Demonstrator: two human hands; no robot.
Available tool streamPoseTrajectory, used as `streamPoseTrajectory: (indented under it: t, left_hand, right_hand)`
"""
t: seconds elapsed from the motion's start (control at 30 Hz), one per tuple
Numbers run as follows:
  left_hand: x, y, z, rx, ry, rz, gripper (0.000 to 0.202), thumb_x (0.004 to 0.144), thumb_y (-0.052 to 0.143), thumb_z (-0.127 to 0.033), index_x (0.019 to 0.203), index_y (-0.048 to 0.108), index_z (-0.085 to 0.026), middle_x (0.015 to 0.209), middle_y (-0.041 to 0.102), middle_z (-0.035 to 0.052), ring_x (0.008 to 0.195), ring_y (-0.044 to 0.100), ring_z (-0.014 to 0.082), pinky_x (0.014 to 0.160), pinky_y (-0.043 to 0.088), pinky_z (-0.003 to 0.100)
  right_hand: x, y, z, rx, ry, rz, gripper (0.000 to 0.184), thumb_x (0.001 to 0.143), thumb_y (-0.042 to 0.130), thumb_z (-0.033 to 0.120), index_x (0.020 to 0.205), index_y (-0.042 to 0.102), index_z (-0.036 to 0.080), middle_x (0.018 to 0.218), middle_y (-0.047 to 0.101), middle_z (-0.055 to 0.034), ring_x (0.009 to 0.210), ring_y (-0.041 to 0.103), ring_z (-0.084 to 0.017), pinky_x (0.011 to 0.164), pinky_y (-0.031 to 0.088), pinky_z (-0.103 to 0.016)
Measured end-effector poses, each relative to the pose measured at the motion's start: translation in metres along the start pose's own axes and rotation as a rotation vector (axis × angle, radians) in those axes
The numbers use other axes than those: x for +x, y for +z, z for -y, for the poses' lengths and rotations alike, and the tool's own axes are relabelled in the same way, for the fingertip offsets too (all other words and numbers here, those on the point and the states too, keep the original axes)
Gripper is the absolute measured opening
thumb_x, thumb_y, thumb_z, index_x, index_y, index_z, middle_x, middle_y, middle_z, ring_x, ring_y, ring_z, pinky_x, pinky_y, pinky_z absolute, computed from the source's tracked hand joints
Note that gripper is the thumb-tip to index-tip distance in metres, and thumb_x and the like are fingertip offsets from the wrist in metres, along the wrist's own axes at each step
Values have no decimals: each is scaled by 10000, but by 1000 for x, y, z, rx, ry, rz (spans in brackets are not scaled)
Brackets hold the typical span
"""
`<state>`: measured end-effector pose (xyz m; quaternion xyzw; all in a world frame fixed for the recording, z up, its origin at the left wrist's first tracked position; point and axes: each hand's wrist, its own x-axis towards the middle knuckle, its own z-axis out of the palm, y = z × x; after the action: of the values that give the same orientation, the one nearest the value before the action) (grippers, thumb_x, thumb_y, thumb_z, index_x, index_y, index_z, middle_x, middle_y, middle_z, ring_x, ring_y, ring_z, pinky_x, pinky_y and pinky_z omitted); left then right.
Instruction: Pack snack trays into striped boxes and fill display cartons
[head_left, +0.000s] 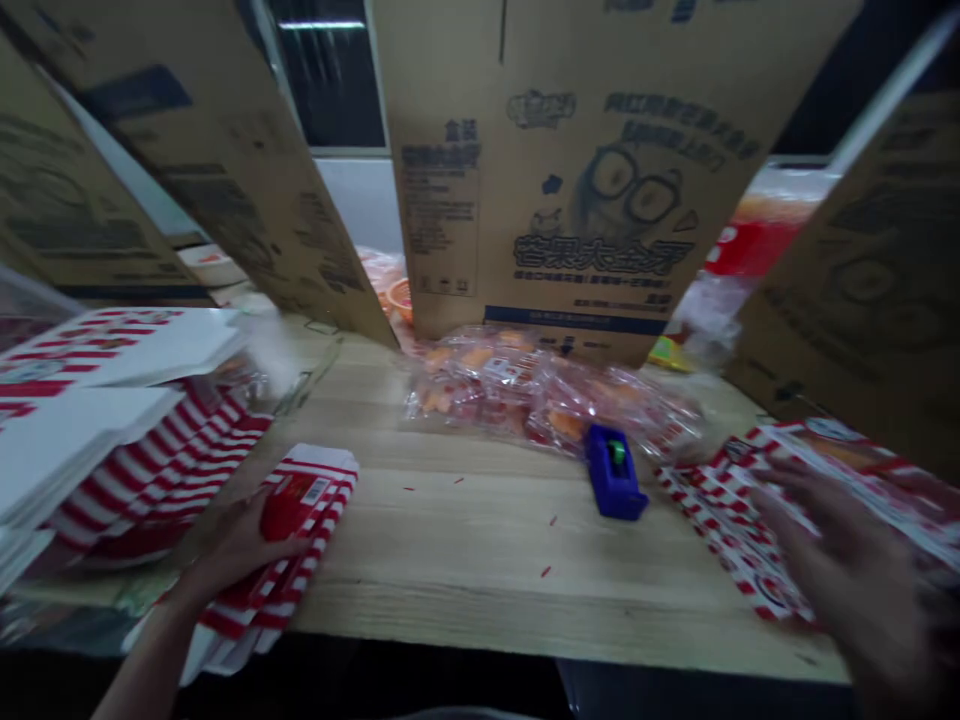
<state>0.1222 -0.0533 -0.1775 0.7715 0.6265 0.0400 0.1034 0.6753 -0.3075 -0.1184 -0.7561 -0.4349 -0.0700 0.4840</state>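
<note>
My left hand (229, 548) rests on a flat red-and-white striped paper bag (300, 510) at the near left of the wooden table (480, 560), with its fingers curled over the bag's red panel. My right hand (862, 570) is blurred by motion. Its fingers are spread over a pile of red-and-white striped bags (731, 510) at the right. A small blue tape dispenser (613, 470) lies between the two hands.
Stacks of striped bags (112, 400) fill the left side. Clear packets of orange and red snacks (540, 395) lie along the back. Tall cardboard boxes (585, 160) stand behind and at both sides. The table's near edge runs along the bottom.
</note>
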Motion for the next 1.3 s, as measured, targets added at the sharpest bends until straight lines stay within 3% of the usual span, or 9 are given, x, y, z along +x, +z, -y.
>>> streamPoseTrajectory:
  t: [0.1, 0.2, 0.37, 0.53, 0.67, 0.87, 1.07, 1.2, 1.3]
  left_hand:
    - [-7, -12, -6, 110, -109, -62, 1030, 630, 662, -587, 1409, 295, -20, 1428, 394, 292, 1301, 399, 451, 1010, 360, 548]
    - [-23, -24, -29, 47, -68, -197, 1096, 635, 689, -546, 1468, 169, -61, 1426, 401, 270, 1287, 417, 440, 993, 381, 559]
    - [-56, -14, -97, -227, 306, -303, 1142, 603, 761, -418, 1495, 88, -181, 1427, 420, 193, 1280, 444, 385, 1032, 389, 520]
    - [-67, 26, -152, -367, 354, -288, 1136, 592, 782, -353, 1489, 115, -149, 1443, 360, 237, 1343, 335, 425, 1060, 347, 580]
    - [-67, 30, -172, -614, 351, -151, 1056, 602, 781, -321, 1467, 196, -168, 1437, 374, 197, 1334, 360, 374, 1090, 335, 549]
    - [-55, 28, -163, -1252, 164, 112, 755, 670, 748, -309, 1337, 428, -156, 1119, 606, 120, 1053, 603, 271, 962, 476, 440]
    - [-60, 49, -163, -1327, 106, 245, 677, 635, 805, -307, 1245, 547, -164, 1247, 610, 147, 1077, 612, 285, 897, 514, 398]
    - [-62, 60, -163, -1492, -15, 358, 524, 598, 837, -312, 1048, 655, -115, 1034, 723, 130, 962, 672, 273, 878, 528, 387]
    - [-62, 62, -164, -1582, -136, 328, 483, 530, 873, -309, 924, 685, -104, 905, 751, 110, 820, 700, 269, 761, 565, 380]
  right_hand:
    - [-26, 90, 35, 231, -74, 274, 233, 785, 643, 473, 912, 689, 283, 1096, 650, -91, 1091, 580, -316, 977, 419, -536]
    - [-67, 168, 81, 555, 42, 675, 236, 781, 668, 448, 929, 693, 265, 1081, 672, -96, 1048, 612, -302, 951, 459, -512]
    - [-125, 230, 150, 1084, 220, 1083, 657, 737, 756, 403, 1325, 478, 308, 1320, 576, -81, 1224, 544, -274, 1030, 428, -496]
    - [-134, 229, 150, 1251, 276, 902, 378, 768, 730, 385, 1115, 616, 285, 1175, 673, -50, 1090, 633, -270, 984, 482, -475]
    - [-128, 214, 122, 1218, 387, 782, 472, 663, 820, 356, 1077, 636, 223, 1081, 713, -79, 988, 672, -280, 897, 535, -435]
    - [-123, 201, 98, 1145, 486, 739, 376, 648, 833, 311, 974, 681, 203, 954, 748, -54, 837, 696, -224, 777, 558, -343]
    - [-117, 203, 92, 1167, 617, 703, 326, 637, 838, 289, 921, 703, 203, 901, 756, -39, 769, 695, -208, 729, 556, -328]
    - [-111, 202, 91, 1147, 619, 755, 332, 648, 829, 279, 945, 708, 196, 942, 750, -55, 767, 691, -204, 708, 547, -312]
    - [-111, 204, 91, 1121, 591, 770, 312, 639, 833, 269, 917, 713, 193, 908, 751, -49, 749, 686, -199, 704, 543, -307]
